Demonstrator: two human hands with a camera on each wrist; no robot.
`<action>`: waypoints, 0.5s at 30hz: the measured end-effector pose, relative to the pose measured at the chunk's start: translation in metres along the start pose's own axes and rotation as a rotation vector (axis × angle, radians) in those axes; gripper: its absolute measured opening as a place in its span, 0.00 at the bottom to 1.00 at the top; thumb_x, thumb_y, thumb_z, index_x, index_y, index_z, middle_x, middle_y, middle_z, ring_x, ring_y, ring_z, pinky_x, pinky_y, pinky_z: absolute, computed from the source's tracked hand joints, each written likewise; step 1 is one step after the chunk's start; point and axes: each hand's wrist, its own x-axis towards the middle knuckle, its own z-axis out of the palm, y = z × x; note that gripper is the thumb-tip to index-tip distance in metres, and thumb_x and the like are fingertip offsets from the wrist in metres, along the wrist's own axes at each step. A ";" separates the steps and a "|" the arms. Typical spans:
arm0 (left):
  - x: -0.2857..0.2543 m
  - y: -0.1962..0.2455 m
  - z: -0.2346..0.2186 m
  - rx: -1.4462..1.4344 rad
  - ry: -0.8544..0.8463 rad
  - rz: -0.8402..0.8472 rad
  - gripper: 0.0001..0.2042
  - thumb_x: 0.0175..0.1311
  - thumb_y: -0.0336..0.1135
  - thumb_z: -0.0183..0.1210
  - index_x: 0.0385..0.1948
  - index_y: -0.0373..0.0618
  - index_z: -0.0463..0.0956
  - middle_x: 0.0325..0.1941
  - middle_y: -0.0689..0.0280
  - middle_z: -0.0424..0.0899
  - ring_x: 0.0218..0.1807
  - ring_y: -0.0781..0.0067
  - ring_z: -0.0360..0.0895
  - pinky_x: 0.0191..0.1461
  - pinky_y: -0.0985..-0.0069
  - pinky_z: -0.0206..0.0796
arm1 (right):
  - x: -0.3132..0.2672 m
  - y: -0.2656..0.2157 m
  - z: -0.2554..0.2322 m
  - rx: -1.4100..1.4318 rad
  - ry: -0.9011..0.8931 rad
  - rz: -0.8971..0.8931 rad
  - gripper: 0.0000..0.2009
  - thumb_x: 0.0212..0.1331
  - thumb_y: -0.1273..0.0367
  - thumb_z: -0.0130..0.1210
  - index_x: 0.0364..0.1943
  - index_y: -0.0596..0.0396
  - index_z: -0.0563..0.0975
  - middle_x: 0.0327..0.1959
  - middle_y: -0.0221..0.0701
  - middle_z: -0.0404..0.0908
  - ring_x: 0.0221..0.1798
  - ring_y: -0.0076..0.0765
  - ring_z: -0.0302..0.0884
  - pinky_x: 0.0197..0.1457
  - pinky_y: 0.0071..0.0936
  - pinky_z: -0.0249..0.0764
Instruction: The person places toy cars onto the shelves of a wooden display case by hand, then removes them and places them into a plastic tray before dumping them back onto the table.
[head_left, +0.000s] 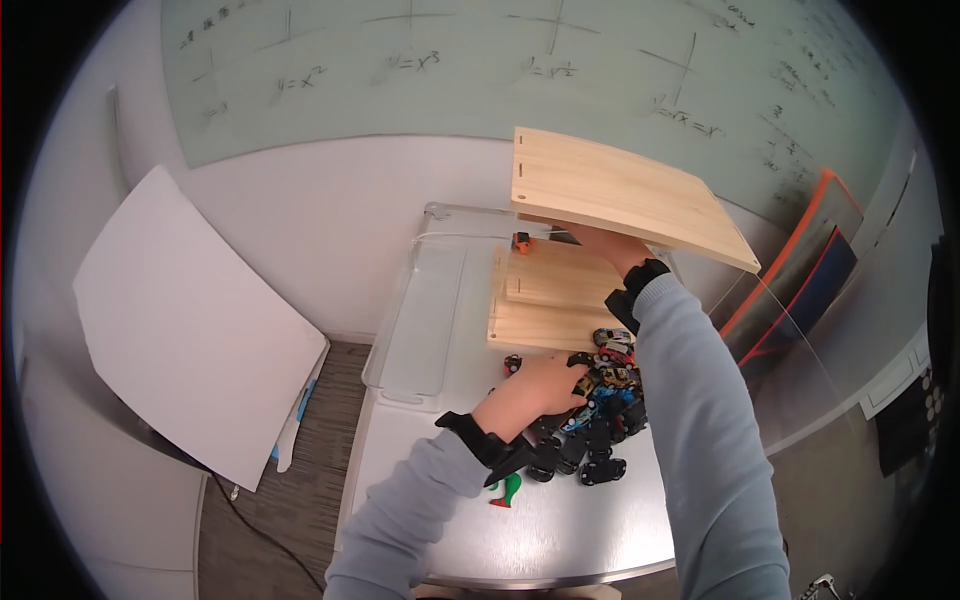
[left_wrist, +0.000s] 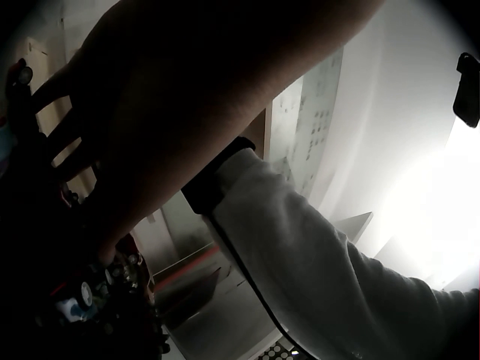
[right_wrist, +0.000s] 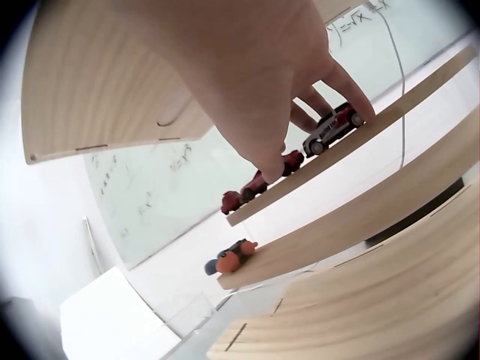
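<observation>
From afar, I hold my right hand [right_wrist: 270, 82] over a silver-red toy car [right_wrist: 335, 129], lengthwise along the far wooden shelf [right_wrist: 442, 73] between thumb and forefinger; my left hand [head_left: 540, 388] covers the near pile of cars [head_left: 600, 435]. Either's grip, I cannot tell.

Dark-red toy car [right_wrist: 255, 184], red-and-white car [right_wrist: 330, 132], wood-grained shelf [head_left: 620, 192], grey sleeves [head_left: 692, 370]

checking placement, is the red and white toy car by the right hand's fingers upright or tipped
Upright: the toy car has its wheels down on the wooden board.
</observation>
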 end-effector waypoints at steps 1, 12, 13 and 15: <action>0.001 -0.002 0.000 -0.003 0.002 -0.007 0.28 0.59 0.54 0.56 0.58 0.51 0.68 0.60 0.53 0.68 0.58 0.50 0.71 0.58 0.57 0.65 | -0.001 0.001 -0.001 -0.023 -0.031 -0.001 0.17 0.59 0.62 0.54 0.49 0.56 0.75 0.46 0.43 0.78 0.50 0.50 0.73 0.53 0.37 0.70; 0.008 -0.010 -0.016 0.133 0.446 -0.568 0.15 0.62 0.46 0.55 0.39 0.44 0.74 0.38 0.61 0.80 0.44 0.61 0.79 0.43 0.63 0.72 | -0.029 -0.067 -0.089 0.127 -0.811 0.283 0.18 0.60 0.61 0.52 0.50 0.57 0.72 0.44 0.43 0.78 0.46 0.48 0.75 0.51 0.38 0.70; 0.007 -0.009 -0.018 0.123 0.448 -0.574 0.15 0.62 0.46 0.55 0.39 0.44 0.74 0.38 0.61 0.80 0.44 0.61 0.79 0.43 0.63 0.72 | -0.030 -0.078 -0.100 0.254 -1.125 0.515 0.19 0.60 0.59 0.52 0.50 0.56 0.72 0.46 0.43 0.78 0.45 0.49 0.75 0.51 0.40 0.70; 0.005 -0.005 -0.021 0.030 0.385 -0.518 0.19 0.62 0.47 0.55 0.47 0.43 0.72 0.40 0.59 0.80 0.46 0.58 0.79 0.44 0.64 0.72 | -0.042 -0.063 -0.090 0.203 -1.030 0.363 0.19 0.59 0.61 0.53 0.51 0.57 0.71 0.44 0.44 0.77 0.46 0.48 0.75 0.52 0.39 0.70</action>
